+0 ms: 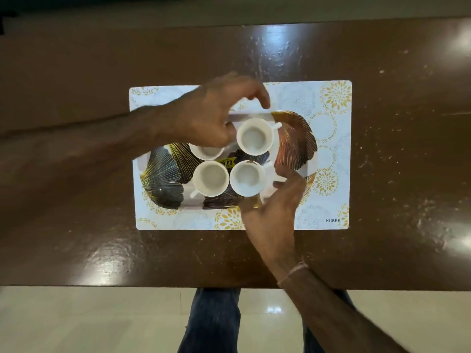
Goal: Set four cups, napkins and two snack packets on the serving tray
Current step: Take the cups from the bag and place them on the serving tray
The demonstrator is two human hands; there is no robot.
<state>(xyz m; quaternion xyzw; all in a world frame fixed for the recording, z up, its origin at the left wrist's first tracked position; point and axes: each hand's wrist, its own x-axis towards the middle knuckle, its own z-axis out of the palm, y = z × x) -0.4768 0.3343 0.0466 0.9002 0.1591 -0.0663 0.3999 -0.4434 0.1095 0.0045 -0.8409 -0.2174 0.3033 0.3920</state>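
Observation:
Four white cups stand upright on the leaf-patterned serving tray (297,141). The far right cup (255,136) sits just right of my left hand (209,115), whose fingers arch apart above it and hold nothing. That hand partly covers the far left cup (207,152). The near left cup (211,178) stands free, its handle pointing toward me. My right hand (274,202) hovers beside the near right cup (246,177), fingers spread around its handle side, blurred and apparently not gripping. No napkins or snack packets are visible.
The tray lies on a white placemat (331,103) with gold flower prints, on a glossy brown table (395,174). A yellow price sticker (225,163) shows between the cups. The table's near edge is just above my legs (214,319).

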